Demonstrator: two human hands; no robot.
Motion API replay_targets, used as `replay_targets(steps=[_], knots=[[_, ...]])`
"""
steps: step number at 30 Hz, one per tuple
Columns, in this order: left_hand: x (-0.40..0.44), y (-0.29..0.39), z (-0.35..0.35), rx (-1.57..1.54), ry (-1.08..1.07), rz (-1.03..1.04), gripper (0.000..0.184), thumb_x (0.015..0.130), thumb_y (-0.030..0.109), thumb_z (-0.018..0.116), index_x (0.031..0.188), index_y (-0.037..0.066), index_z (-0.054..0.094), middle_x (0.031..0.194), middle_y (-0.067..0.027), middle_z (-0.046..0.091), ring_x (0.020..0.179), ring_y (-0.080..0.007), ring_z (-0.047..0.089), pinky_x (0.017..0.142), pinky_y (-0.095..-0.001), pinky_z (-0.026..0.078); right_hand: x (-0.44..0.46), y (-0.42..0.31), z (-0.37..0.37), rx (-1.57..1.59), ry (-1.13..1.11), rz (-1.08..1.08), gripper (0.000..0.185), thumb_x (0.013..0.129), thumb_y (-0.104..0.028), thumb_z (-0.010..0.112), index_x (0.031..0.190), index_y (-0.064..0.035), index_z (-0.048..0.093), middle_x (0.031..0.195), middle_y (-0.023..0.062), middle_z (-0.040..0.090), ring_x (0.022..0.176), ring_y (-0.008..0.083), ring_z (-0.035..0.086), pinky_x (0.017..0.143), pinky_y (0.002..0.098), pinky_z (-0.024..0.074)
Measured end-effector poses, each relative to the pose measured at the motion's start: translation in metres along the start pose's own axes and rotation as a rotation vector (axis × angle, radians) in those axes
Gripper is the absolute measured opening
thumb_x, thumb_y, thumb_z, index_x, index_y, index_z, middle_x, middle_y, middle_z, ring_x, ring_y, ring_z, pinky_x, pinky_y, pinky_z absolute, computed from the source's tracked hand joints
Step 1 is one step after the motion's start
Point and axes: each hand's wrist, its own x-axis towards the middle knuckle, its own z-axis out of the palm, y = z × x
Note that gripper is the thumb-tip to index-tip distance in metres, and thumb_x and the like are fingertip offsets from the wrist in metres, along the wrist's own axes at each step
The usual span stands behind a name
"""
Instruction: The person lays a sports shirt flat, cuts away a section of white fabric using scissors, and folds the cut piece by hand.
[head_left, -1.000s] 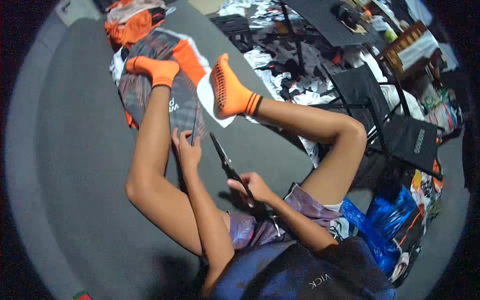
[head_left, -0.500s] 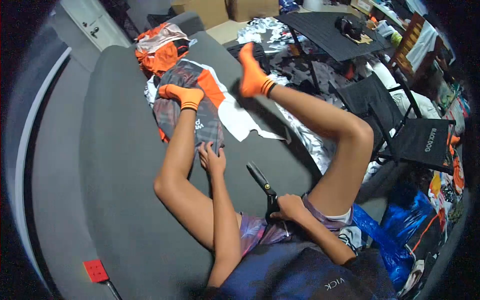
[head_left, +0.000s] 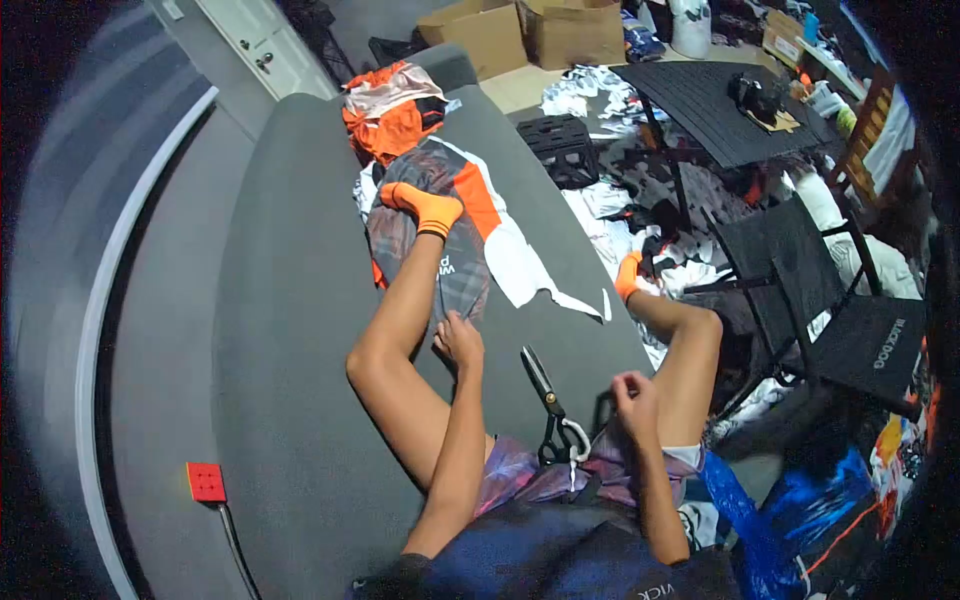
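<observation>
A dark grey garment piece [head_left: 405,235] with an orange and white panel lies along the sofa. My left hand [head_left: 462,340] has its fingers closed on the near edge of this cloth. My orange-socked foot [head_left: 425,205] rests on the same piece, farther up. Between my thighs lies a pair of black-handled scissors [head_left: 550,400], blades slightly apart and pointing away from me. To the right of the scissors, my right hand [head_left: 636,402] is raised by my knee, apart from them. Its fingers are curled in, with nothing visible in them.
An orange and pink cloth heap [head_left: 395,112] sits at the sofa's far end. A red cube-shaped socket [head_left: 206,482] on a cable is at the left. A black folding chair [head_left: 800,260], a black table [head_left: 715,105] and scattered white cloth [head_left: 690,245] are on the right.
My right hand has let go of the scissors and lifted to the right. My right foot has swung down off the sofa's side. My left hand's fingers have curled in at the cloth edge.
</observation>
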Motion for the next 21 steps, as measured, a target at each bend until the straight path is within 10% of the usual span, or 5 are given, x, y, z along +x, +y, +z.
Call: replay_targets(steps=[10, 21], knots=[[-0.017, 0.044, -0.012, 0.058, -0.235, 0.261, 0.02, 0.081, 0.018, 0.059, 0.09, 0.003, 0.05, 0.08, -0.0225, 0.062, 0.079, -0.0422, 0.059, 0.071, -0.0509, 0.043, 0.126, -0.035, 0.064, -0.2, 0.148, -0.731, 0.026, 0.075, -0.018, 0.066, 0.097, -0.0061, 0.061, 0.095, 0.0116, 0.06, 0.093, 0.0321, 0.054, 0.081, 0.0391, 0.0439], [-0.059, 0.099, -0.07, 0.057, -0.56, 0.392, 0.018, 0.081, 0.017, 0.059, 0.084, 0.0, 0.053, 0.082, -0.0225, 0.062, 0.082, -0.0405, 0.059, 0.068, -0.0487, 0.046, 0.201, 0.046, 0.046, -0.278, 0.074, -0.34, 0.017, 0.079, -0.016, 0.059, 0.086, -0.0012, 0.065, 0.084, 0.0197, 0.061, 0.082, 0.034, 0.059, 0.074, 0.0407, 0.0462]])
